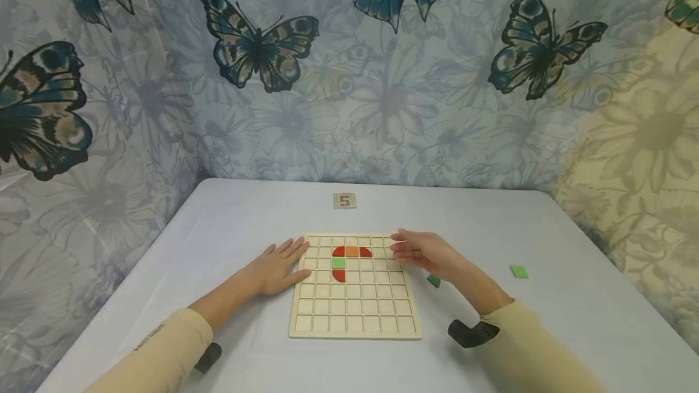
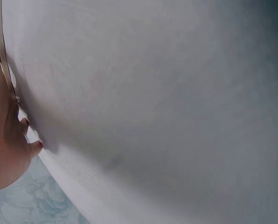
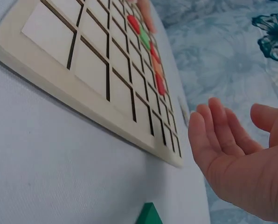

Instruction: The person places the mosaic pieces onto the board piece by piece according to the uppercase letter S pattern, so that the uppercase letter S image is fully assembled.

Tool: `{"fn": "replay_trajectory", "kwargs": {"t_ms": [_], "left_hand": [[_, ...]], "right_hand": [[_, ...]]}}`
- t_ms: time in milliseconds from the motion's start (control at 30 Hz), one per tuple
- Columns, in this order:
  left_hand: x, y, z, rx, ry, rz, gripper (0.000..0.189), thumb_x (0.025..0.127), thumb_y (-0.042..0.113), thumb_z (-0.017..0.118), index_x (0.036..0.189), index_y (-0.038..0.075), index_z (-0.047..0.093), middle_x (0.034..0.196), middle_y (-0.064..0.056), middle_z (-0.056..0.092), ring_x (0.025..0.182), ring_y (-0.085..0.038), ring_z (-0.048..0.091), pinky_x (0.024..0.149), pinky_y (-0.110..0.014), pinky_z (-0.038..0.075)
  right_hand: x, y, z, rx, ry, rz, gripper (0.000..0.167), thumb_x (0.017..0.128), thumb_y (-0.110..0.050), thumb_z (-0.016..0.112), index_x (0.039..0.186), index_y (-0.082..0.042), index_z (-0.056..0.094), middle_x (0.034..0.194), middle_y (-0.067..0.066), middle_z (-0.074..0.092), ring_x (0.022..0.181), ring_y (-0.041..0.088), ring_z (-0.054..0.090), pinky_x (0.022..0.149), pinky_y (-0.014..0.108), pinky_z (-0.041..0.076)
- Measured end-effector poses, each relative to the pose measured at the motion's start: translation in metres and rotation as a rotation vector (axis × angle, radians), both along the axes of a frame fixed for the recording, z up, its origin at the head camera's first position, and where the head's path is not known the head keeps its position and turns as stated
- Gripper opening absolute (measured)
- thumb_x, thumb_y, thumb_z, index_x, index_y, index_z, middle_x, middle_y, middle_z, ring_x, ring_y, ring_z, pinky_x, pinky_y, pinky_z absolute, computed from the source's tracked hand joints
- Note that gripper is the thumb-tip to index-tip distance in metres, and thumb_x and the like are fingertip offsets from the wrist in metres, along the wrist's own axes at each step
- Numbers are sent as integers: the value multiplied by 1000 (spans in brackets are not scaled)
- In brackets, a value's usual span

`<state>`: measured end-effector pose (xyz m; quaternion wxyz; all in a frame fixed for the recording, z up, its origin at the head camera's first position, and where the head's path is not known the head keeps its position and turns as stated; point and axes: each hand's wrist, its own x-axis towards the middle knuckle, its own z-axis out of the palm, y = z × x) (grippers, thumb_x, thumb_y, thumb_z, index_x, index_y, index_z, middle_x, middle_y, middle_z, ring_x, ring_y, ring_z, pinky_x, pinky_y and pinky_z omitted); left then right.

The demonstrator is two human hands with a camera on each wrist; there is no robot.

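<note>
A wooden grid board (image 1: 355, 308) lies flat on the white table. Near its top sit three red rounded pieces, one of them the lower red piece (image 1: 338, 276), along with an orange square (image 1: 352, 251) and a light green square (image 1: 338, 263). My left hand (image 1: 277, 268) lies flat with fingers spread, its thumb and fingertips touching the board's left edge. By the upper right edge is my right hand (image 1: 428, 251), fingers slightly bent; the right wrist view shows nothing in its palm. Below that hand, a dark green piece (image 1: 434, 281) rests on the table.
A light green piece (image 1: 519, 272) lies farther right on the table. Beyond the board is a small patterned card (image 1: 344, 201). Butterfly-print fabric (image 1: 393, 108) hangs behind and at the sides. Dark wrist devices (image 1: 472, 333) show at both sleeves.
</note>
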<state>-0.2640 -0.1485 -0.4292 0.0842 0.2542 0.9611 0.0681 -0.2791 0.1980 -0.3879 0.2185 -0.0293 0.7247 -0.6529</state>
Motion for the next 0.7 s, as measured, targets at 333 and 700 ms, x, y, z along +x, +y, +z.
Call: {"fn": "replay_trajectory", "kwargs": {"t_ms": [333,700], "left_hand": [[0,-3,-2,-6,1,0,74,99,57,31,153,7,20,157,-10,15,142,-33,16,110,-56,16],[1,-2,-1,8,4,-4,73,99,55,32,152,6,20,157,-10,15,142,-33,16,109,-57,16]], "right_hand": [[-3,34,2,-34,-22,-99,53,103,-25,45,140,13,35,128,27,51,114,30,57,89,29,49],[-9,74,-6,37,-61,-177,61,100,-30,51,143,9,32,132,22,49,108,21,59,94,32,46]]}}
